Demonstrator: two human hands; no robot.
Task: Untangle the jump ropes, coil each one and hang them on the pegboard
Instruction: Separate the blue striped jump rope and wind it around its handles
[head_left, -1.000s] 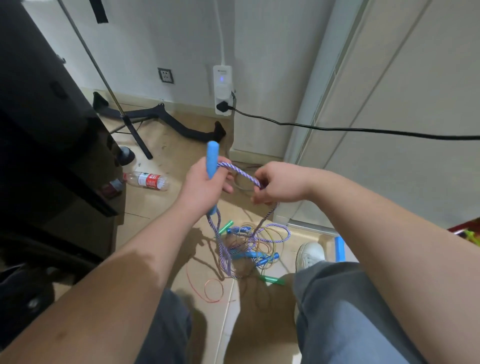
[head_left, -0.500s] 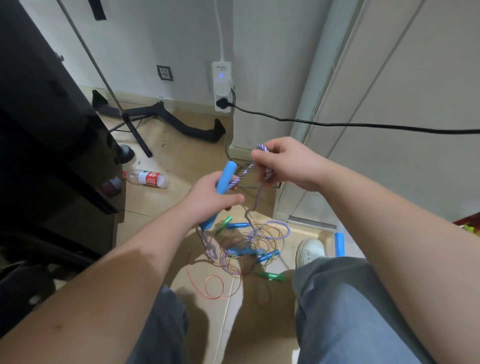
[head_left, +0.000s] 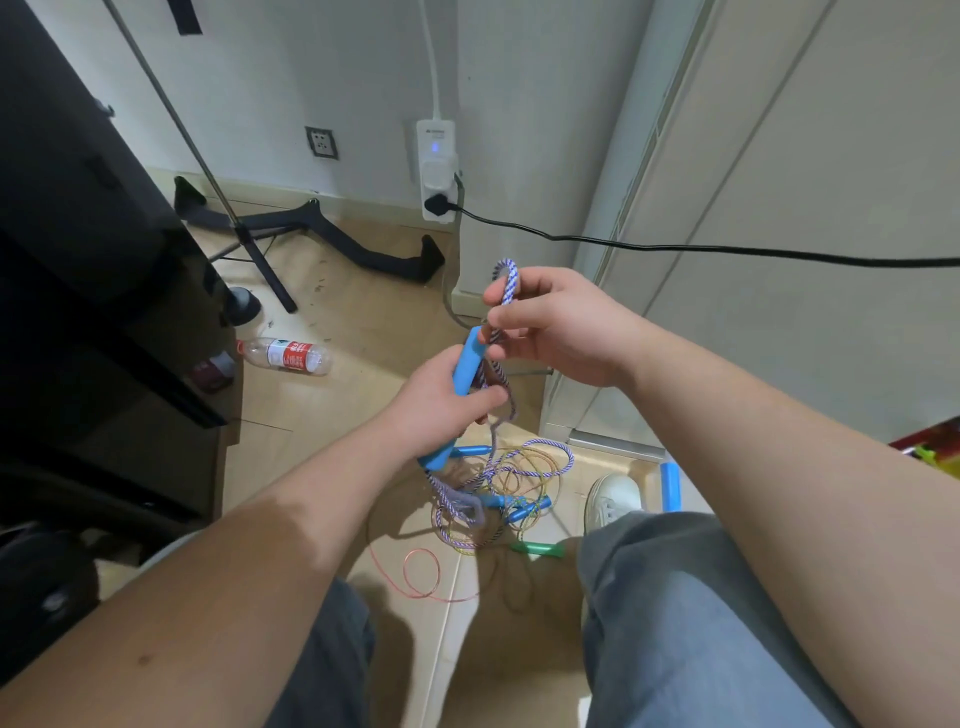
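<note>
Blue foam and purple-and-white braid fill your grip: your left hand (head_left: 441, 400) is curled round the blue handle (head_left: 467, 358) of one jump rope, held slantwise above the floor, while your right hand (head_left: 556, 327), just beside it and a little higher, pinches a doubled bight of the braided rope (head_left: 506, 283) between thumb and fingers, its loop poking up past your knuckles. From the handle's lower end the braid drops into the tangle (head_left: 498, 493) on the wooden floor (head_left: 363, 322) between your knees, close to the foot of the pale cabinet, where it is knotted up with thin yellow and pink cords (head_left: 421, 571), more blue handles and a green handle (head_left: 535, 547). A further blue grip (head_left: 670, 486) lies apart beside your white shoe (head_left: 610, 499). By the look of it you are at the untangling step, working the first rope free and perhaps starting its coil; nothing is coiled yet, and no pegboard is in view. The next move seems to call for drawing the braid up loop by loop, watching that it does not drag the thin cords along or pull a knot tight. A clear plastic bottle (head_left: 288, 355) lies on its side near the floor's left edge, by the dark furniture; its red label carries white print too small to read. The white power strip (head_left: 436, 166) on the wall shows a blue lamp and a faint grey mark, also illegible.
</note>
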